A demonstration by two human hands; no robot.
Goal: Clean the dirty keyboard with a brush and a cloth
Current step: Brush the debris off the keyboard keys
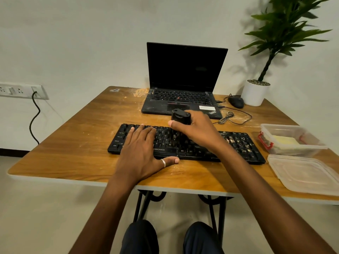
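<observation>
Head view: right hand (195,132) grips brush (180,117), left hand (140,153) flat on keyboard (238,145); tub (280,125) holds yellow cloth (283,141).

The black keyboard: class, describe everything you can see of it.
The black keyboard is a full-size plastic board lying flat on the wooden table, in front of the laptop. Pale crumbs speckle its right-hand keys. The left hand rests flat on its left half; the right hand grips a brush over the middle keys.

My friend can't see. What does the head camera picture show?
A person's right hand holds a black brush down on the middle of a dirty black keyboard, while the left hand lies flat on its left side. An open laptop stands behind on the wooden table.
</observation>
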